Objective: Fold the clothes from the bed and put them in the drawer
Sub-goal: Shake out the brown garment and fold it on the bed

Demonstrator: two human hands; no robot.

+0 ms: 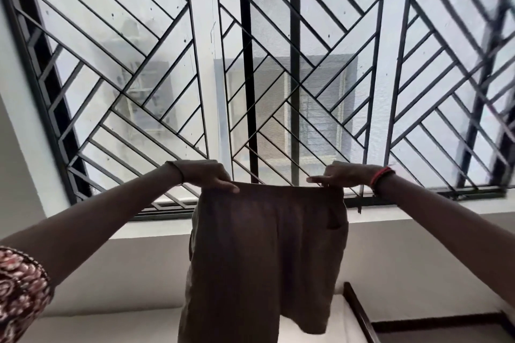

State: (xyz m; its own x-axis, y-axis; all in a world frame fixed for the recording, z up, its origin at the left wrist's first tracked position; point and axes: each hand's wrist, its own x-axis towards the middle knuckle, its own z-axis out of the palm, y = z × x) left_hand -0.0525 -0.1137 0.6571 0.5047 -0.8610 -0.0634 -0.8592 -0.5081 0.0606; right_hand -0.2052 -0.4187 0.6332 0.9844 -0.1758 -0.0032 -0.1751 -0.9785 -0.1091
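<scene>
The left hand [204, 175] pinches one top corner of the brown pants [264, 253], with its fingers curled over the edge. The right hand [344, 175] pinches the other top corner the same way. The top edge is pulled straight between them. The pants hang in the air in front of the window bars [295, 86]. The cloth is plain dark brown, with a pocket slit near the right side. One leg ends lower down; the other runs out of the picture. A red band [381, 175] sits on the right wrist.
</scene>
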